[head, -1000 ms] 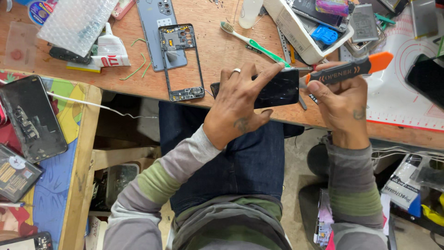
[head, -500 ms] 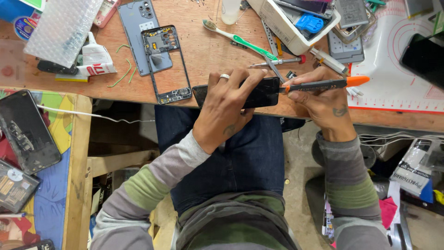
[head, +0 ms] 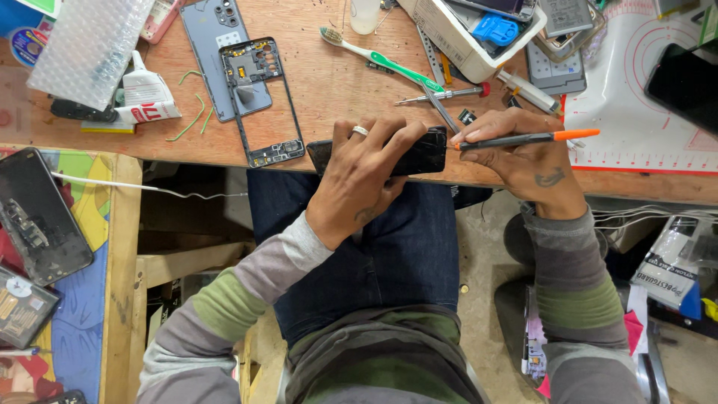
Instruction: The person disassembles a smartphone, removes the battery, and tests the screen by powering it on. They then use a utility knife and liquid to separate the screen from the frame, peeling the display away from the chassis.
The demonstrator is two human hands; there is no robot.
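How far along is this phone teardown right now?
Done: a grey back cover and a bare mid-frame lie apart on the bench. In hand: the left hand grips a black phone while the right hand sets an orange-tipped tool to its end. Left: that phone looks unopened.

Colours and patterns on the workbench

Phone (head: pixel 407 155): black. Tool (head: pixel 523 138): dark shaft, orange tip. Toothbrush (head: pixel 381 58): green and white. Mat (head: pixel 636 97): white, red lines. Sleeves (head: pixel 224 307): grey and green stripes. Table (head: pixel 336 90): brown wood. Back cover (head: pixel 224 52): grey-blue.
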